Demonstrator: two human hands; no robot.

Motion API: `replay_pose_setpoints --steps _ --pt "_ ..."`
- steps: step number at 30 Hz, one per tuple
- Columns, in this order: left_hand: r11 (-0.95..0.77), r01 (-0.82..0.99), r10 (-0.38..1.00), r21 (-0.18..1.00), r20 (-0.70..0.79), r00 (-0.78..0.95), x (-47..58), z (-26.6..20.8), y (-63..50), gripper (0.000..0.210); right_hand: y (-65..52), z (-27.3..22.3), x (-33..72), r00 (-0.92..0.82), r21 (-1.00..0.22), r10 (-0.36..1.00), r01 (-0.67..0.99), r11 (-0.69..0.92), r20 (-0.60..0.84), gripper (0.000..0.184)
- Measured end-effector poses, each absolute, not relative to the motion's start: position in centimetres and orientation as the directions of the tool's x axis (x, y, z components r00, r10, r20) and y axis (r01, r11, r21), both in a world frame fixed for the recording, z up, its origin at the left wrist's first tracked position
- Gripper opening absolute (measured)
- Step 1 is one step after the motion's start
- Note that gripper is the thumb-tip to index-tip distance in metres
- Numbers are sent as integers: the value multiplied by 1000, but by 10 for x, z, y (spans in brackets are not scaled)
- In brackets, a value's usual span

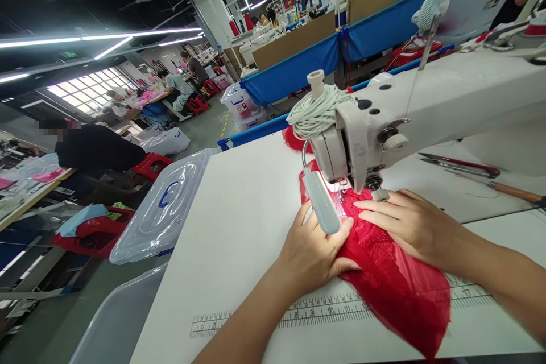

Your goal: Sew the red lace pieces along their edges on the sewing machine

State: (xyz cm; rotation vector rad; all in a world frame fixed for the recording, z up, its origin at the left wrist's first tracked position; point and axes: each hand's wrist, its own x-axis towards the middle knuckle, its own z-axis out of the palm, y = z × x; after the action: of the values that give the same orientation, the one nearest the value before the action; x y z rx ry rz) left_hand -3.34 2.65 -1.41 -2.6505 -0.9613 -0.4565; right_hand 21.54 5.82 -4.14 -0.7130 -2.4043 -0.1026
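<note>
A sheer red lace fabric piece (394, 290) lies on the white table under the head of a white sewing machine (447, 108). My left hand (309, 250) rests on the fabric's left edge, fingers spread and thumb apart, with some fingertips behind a grey clip-on lamp (322, 199). On the right side of the presser foot (341, 196), my right hand (416, 227) lies flat on the lace with fingers stretched toward the foot. The lamp lights the stitching spot, and the needle itself is hard to make out.
A printed ruler scale (311, 313) runs along the table front. Thread snips (460, 165) and a wooden-handled tool (516, 190) lie right. Pale cord (318, 111) is coiled on the machine head. A lidded clear bin (166, 205) stands left; people sit at tables beyond.
</note>
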Motion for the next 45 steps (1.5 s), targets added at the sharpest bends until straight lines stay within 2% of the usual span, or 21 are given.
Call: replay_pose_setpoints --steps 3,6,9,13,17,22,27,30,34,39,45 --pt "-781 618 550 -95 365 751 -33 -11 27 76 54 -35 221 -705 -133 444 451 883 553 49" --pt "-811 585 560 -4 287 777 -32 -9 27 72 49 -29 224 -779 -252 456 381 889 431 49" --pt "-792 610 594 25 257 762 -31 -11 26 70 47 -29 224 -803 -310 504 415 855 317 44" --pt "-791 611 586 -4 282 760 -32 -16 27 65 49 -39 221 -754 -253 525 461 851 395 29" --pt "-778 628 598 -30 270 754 -31 -15 27 65 53 -45 220 -719 -224 517 470 854 464 27" --pt "-783 622 596 15 306 743 -29 -10 26 63 53 -40 220 -736 -279 541 464 841 408 27" --pt "-802 598 569 -10 294 768 -29 -13 28 57 51 -40 218 -748 -347 518 397 850 415 27" --pt "-814 579 566 47 286 773 -26 -13 29 61 50 -42 217 -739 -352 522 396 848 426 26" --pt "-753 645 656 131 225 720 -22 -13 28 69 51 -43 216 -743 -335 505 387 859 439 25" --pt "-763 645 633 33 237 737 -23 -16 23 75 51 -43 216 -744 -307 493 390 868 451 25" --pt "-753 656 604 -58 337 723 -27 -20 17 78 50 -40 214 -741 -292 487 392 873 462 25"
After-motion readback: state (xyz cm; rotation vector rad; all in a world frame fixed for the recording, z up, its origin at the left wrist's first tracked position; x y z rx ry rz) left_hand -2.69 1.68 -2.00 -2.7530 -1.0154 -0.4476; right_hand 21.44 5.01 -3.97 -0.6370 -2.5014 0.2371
